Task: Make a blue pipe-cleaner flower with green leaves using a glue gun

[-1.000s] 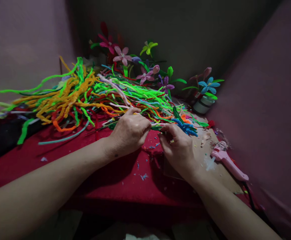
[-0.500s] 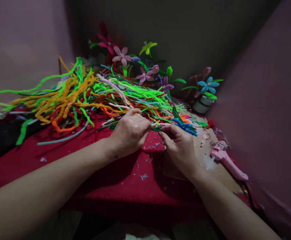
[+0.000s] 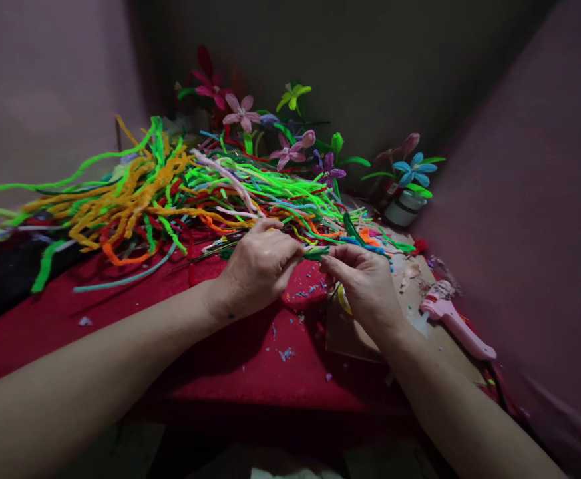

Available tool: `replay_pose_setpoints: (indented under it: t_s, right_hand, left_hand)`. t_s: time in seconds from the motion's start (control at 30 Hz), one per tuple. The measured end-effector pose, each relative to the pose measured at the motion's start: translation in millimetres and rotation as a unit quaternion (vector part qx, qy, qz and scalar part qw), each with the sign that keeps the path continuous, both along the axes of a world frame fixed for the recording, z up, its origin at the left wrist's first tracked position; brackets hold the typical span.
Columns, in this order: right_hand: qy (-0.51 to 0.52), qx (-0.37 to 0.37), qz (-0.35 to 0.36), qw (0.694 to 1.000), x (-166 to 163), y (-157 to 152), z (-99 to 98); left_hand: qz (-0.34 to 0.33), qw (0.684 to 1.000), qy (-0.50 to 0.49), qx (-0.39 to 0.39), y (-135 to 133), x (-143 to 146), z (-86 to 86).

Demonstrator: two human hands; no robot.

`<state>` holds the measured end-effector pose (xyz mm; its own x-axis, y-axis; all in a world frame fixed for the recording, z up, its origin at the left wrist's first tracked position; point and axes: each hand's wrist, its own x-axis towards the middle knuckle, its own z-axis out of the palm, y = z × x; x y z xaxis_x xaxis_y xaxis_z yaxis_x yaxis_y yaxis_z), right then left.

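A dark green pipe cleaner piece (image 3: 316,253) stretches between my two hands above the red cloth. At its left end, the thumb and fingers of my left hand (image 3: 263,263) are closed on it in a pinch. The fingertips of my right hand (image 3: 363,279) pinch its other end. Below my right fingers shows a yellow curved object (image 3: 343,299), mostly hidden by the hand. Blue pipe cleaner strands (image 3: 377,249) lie just behind my right knuckles, partly covered. An upright dark green loop (image 3: 353,229) rises beside them.
A heap of green pipe cleaners (image 3: 280,178) and orange ones (image 3: 120,199) spreads behind my hands. Pipe cleaner flowers (image 3: 241,112) stand at the back. A pink glue gun (image 3: 457,322) rests on cardboard (image 3: 355,336) at right. A jar (image 3: 404,207) holds a blue flower (image 3: 414,171).
My right hand has shifted slightly right and turned, covering more of the blue strands. The yellow curved object has come into sight beneath it. My left hand has hardly moved.
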<state>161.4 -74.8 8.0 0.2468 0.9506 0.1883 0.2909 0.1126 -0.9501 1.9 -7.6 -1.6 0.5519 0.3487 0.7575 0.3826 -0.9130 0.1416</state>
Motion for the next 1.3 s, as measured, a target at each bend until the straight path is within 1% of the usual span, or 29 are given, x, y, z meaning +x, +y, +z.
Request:
replay_pose_setpoints:
  t_s: [0.07, 0.17, 0.23, 0.27, 0.3, 0.37, 0.4, 0.47, 0.5, 0.53, 0.57, 0.6, 0.63, 0.67, 0.7, 0.73, 0.77, 0.8, 0.83, 0.9, 0.93, 1.0, 1.03, 1.07, 1.13, 1.2, 1.23, 1.27, 1.3]
  right_hand:
    - [-0.020, -0.006, 0.009, 1.000, 1, 0, -0.3]
    - [-0.070, 0.010, 0.019, 0.997, 0, -1, -4.5]
    - [-0.144, 0.068, 0.004, 0.987, -2, -3, -8.5]
    - [-0.197, 0.109, -0.005, 0.974, -4, -5, -10.3]
    - [-0.258, 0.150, -0.011, 0.954, -6, -7, -11.7]
    - [-0.389, 0.213, -0.012, 0.896, -11, -11, -12.3]
    - [-0.451, 0.231, -0.006, 0.862, -14, -13, -11.0]
    - [-0.547, 0.247, 0.011, 0.800, -17, -14, -4.6]
    - [-0.577, 0.251, 0.021, 0.777, -17, -13, 0.5]
    - [-0.592, 0.249, 0.031, 0.766, -16, -11, 6.6]
    - [-0.591, 0.240, 0.041, 0.769, -13, -8, 13.5]
    - [-0.571, 0.223, 0.049, 0.789, -10, -3, 20.5]
    - [-0.532, 0.192, 0.064, 0.822, -5, 2, 27.0]
    - [-0.471, 0.146, 0.080, 0.866, 1, 9, 32.5]
    - [-0.389, 0.083, 0.109, 0.911, 6, 15, 36.1]
    - [-0.289, 0.006, 0.147, 0.946, 11, 21, 37.6]
    - [-0.175, -0.067, 0.180, 0.966, 15, 26, 36.9]
    - [-0.062, -0.124, 0.205, 0.969, 16, 29, 33.9]
    - [0.044, -0.168, 0.219, 0.960, 16, 30, 29.2]
    - [0.213, -0.234, 0.227, 0.921, 9, 28, 17.5]
    - [0.274, -0.238, 0.216, 0.907, 3, 25, 12.0]
    - [0.342, -0.216, 0.172, 0.898, -9, 16, 4.7]
    - [0.351, -0.201, 0.144, 0.903, -14, 12, 3.1]
    - [0.346, -0.177, 0.113, 0.915, -19, 7, 2.9]
    - [0.277, -0.109, 0.056, 0.953, -25, -1, 4.1]
    - [0.127, -0.020, 0.006, 0.992, -28, -8, 4.5]
    - [0.027, 0.029, -0.015, 0.999, -28, -11, 3.6]
    - [-0.081, 0.078, -0.032, 0.993, -29, -14, 2.2]
    - [-0.189, 0.124, -0.044, 0.973, -28, -16, 0.3]
  left_hand:
    - [0.004, 1.000, -0.009, -0.029, -1, 0, 0.5]
    - [0.024, 0.988, -0.052, -0.146, -3, 1, 4.7]
    - [0.033, 0.972, -0.063, -0.224, -5, 2, 8.3]
    - [0.033, 0.966, -0.062, -0.250, -6, 2, 9.5]
    - [0.034, 0.963, -0.059, -0.261, -6, 2, 9.9]
    - [0.042, 0.968, -0.052, -0.241, -6, 2, 8.4]
    - [0.046, 0.975, -0.049, -0.213, -6, 2, 6.6]
    - [0.038, 0.990, -0.030, -0.129, -4, 3, 2.3]
    - [0.023, 0.996, -0.009, -0.082, -3, 2, 0.4]
    - [0.006, 0.999, 0.013, -0.037, -2, 2, -0.9]
    - [-0.011, 0.999, 0.035, 0.002, -2, 2, -1.5]
    - [-0.026, 0.998, 0.052, 0.031, -2, 1, -1.3]
    - [-0.038, 0.996, 0.061, 0.050, -2, 1, -0.4]
    - [-0.048, 0.995, 0.059, 0.059, -3, 0, 1.1]
    - [-0.059, 0.995, 0.051, 0.064, -4, 0, 3.0]
    - [-0.070, 0.995, 0.040, 0.065, -6, -1, 5.1]
    - [-0.079, 0.994, 0.028, 0.063, -8, -1, 7.2]
    - [-0.082, 0.995, 0.013, 0.061, -9, -1, 9.1]
    - [-0.081, 0.995, -0.002, 0.058, -11, -2, 10.7]
    - [-0.066, 0.996, -0.028, 0.055, -12, -3, 12.3]
    - [-0.054, 0.996, -0.036, 0.057, -11, -4, 12.5]
    - [-0.026, 0.996, -0.044, 0.068, -10, -5, 12.0]
    - [-0.012, 0.996, -0.041, 0.078, -9, -5, 11.6]
    - [0.003, 0.996, -0.034, 0.087, -9, -5, 11.4]
    - [0.030, 0.994, -0.011, 0.106, -10, -4, 11.3]
    - [0.049, 0.991, 0.019, 0.123, -12, -3, 11.5]
    - [0.056, 0.989, 0.034, 0.132, -13, -2, 11.4]
    - [0.060, 0.987, 0.051, 0.140, -15, -1, 11.0]
    - [0.064, 0.984, 0.067, 0.150, -15, 0, 10.3]
